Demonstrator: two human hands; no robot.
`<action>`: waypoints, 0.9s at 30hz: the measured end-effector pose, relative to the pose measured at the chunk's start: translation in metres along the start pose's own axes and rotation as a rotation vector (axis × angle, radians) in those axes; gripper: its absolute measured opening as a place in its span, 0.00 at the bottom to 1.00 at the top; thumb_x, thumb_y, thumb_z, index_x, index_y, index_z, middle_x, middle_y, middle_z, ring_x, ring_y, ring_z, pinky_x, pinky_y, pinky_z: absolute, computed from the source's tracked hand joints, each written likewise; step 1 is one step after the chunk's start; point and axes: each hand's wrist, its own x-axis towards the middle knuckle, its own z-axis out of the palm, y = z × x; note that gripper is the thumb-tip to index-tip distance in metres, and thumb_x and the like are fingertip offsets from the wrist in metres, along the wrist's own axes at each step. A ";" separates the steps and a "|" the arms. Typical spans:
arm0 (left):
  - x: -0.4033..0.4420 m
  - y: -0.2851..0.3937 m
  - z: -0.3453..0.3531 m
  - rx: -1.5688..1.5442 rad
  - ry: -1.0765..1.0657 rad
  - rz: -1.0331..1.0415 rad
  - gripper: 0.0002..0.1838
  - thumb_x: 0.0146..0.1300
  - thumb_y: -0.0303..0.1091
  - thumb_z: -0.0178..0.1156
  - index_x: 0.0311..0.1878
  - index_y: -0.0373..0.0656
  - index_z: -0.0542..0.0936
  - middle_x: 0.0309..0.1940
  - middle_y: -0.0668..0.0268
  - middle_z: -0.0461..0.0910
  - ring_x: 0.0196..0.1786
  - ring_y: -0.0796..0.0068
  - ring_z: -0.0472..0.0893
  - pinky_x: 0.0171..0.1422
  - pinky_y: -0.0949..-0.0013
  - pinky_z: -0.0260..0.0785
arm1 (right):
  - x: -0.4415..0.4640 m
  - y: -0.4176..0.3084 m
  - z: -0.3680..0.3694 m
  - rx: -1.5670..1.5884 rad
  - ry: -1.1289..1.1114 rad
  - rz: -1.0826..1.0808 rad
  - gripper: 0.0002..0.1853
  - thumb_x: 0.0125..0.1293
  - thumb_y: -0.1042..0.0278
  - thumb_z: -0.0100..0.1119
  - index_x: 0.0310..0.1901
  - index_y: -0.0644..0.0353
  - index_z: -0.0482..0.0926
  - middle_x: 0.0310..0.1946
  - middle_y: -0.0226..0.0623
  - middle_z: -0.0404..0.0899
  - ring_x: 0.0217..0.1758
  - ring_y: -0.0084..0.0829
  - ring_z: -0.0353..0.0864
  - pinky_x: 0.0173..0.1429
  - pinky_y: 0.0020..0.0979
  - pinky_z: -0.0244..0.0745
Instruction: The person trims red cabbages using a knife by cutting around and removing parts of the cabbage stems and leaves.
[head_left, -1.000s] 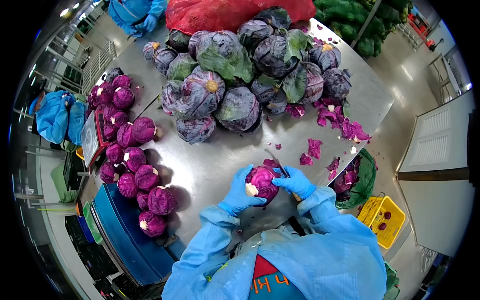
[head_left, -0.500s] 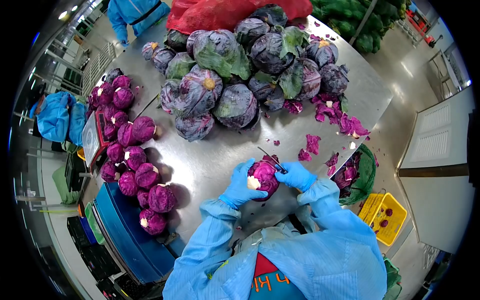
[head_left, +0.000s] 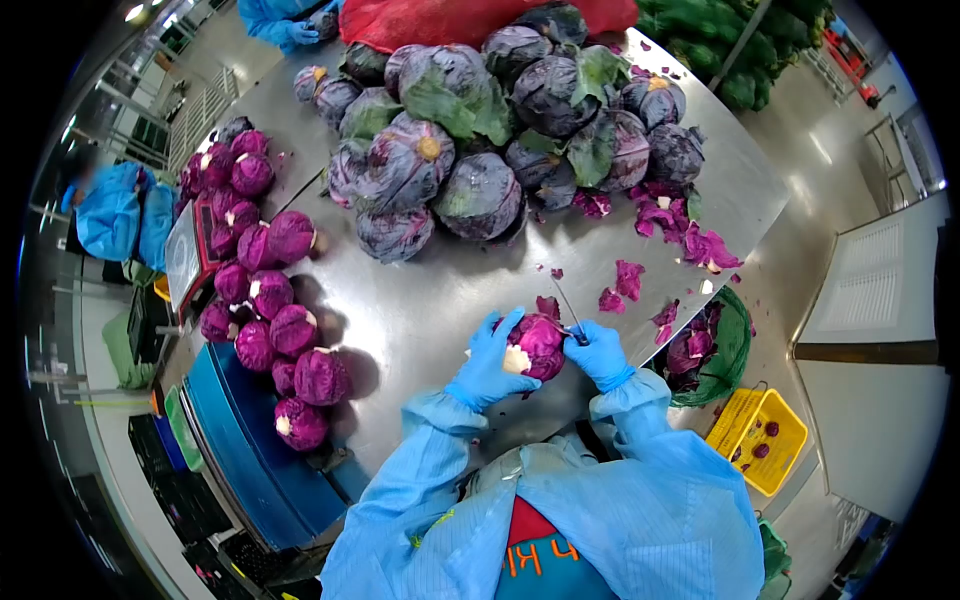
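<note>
Purple cabbage (head_left: 537, 347), above the near part of the metal desk (head_left: 420, 330), pale cut patch toward the left. Gripped along its left side by the blue-gloved left hand (head_left: 488, 360), fingers curved round it. Closed round the dark handle of a knife (head_left: 569, 312): the right hand (head_left: 597, 355), just beside the right of the cabbage, blade angled far and slightly left.

Just beyond the desk's right edge, a green mesh basket (head_left: 738, 345) with loose purple leaves (head_left: 692, 345) inside; nearer and farther right, a yellow crate (head_left: 786, 458) with a few small purple pieces (head_left: 768, 440) in it. At near left, a blue bin (head_left: 222, 410), partly behind the peeled cabbages (head_left: 292, 330) lined along the left of the desk; contents impossible to make out. Farther left, black crates (head_left: 175, 480), too dark to read inside. At the far edge, a red sack (head_left: 480, 22), cut off by the frame; in front of it, a heap of unpeeled cabbages (head_left: 480, 195), leaf scraps (head_left: 705, 248) to its right. At far right, green net sacks (head_left: 690, 40), also cut off, with contents unclear.

At far left, a co-worker's hand (head_left: 300, 33) at a dark cabbage (head_left: 325, 24), most of the body out of frame. By the left side, another person (head_left: 112, 215) in blue, head blurred. Underside of the held cabbage and much of the palms hidden from view.
</note>
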 end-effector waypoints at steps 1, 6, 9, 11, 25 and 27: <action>0.000 0.001 0.000 0.006 0.000 -0.015 0.64 0.30 0.48 0.82 0.75 0.57 0.56 0.69 0.38 0.53 0.71 0.35 0.56 0.74 0.47 0.53 | 0.002 -0.003 -0.001 0.025 0.004 0.016 0.09 0.56 0.67 0.66 0.36 0.63 0.82 0.20 0.35 0.78 0.26 0.20 0.76 0.32 0.28 0.72; 0.006 0.001 -0.007 0.008 -0.081 0.129 0.64 0.29 0.40 0.81 0.75 0.55 0.57 0.71 0.42 0.53 0.73 0.39 0.55 0.76 0.48 0.50 | 0.029 0.019 -0.012 -0.145 0.186 -0.026 0.10 0.55 0.66 0.64 0.36 0.63 0.82 0.25 0.45 0.81 0.28 0.32 0.81 0.37 0.33 0.76; -0.001 -0.005 -0.010 -0.034 -0.095 0.247 0.64 0.28 0.36 0.81 0.75 0.54 0.58 0.73 0.47 0.53 0.75 0.43 0.52 0.78 0.51 0.47 | 0.062 0.081 -0.038 -0.161 0.329 -0.065 0.09 0.57 0.64 0.64 0.36 0.58 0.83 0.28 0.49 0.82 0.32 0.42 0.84 0.38 0.38 0.76; -0.012 -0.012 -0.008 -0.073 -0.090 0.260 0.64 0.27 0.34 0.82 0.74 0.53 0.59 0.73 0.50 0.54 0.77 0.46 0.50 0.79 0.52 0.46 | 0.062 0.078 -0.060 -0.426 0.356 0.005 0.12 0.59 0.63 0.64 0.43 0.56 0.83 0.32 0.49 0.83 0.35 0.42 0.85 0.41 0.37 0.77; -0.011 0.009 0.002 -0.077 0.215 -0.183 0.58 0.38 0.51 0.80 0.70 0.35 0.59 0.63 0.48 0.61 0.68 0.53 0.65 0.72 0.57 0.60 | -0.024 -0.031 0.017 0.520 -0.207 0.380 0.31 0.60 0.56 0.70 0.62 0.61 0.74 0.32 0.28 0.78 0.30 0.22 0.74 0.37 0.25 0.72; -0.009 0.009 0.010 -0.057 0.307 -0.198 0.58 0.38 0.54 0.79 0.68 0.34 0.60 0.61 0.47 0.63 0.64 0.52 0.68 0.68 0.56 0.63 | -0.022 -0.029 0.017 0.391 -0.164 0.329 0.27 0.62 0.57 0.68 0.60 0.60 0.75 0.32 0.32 0.81 0.30 0.25 0.78 0.37 0.28 0.74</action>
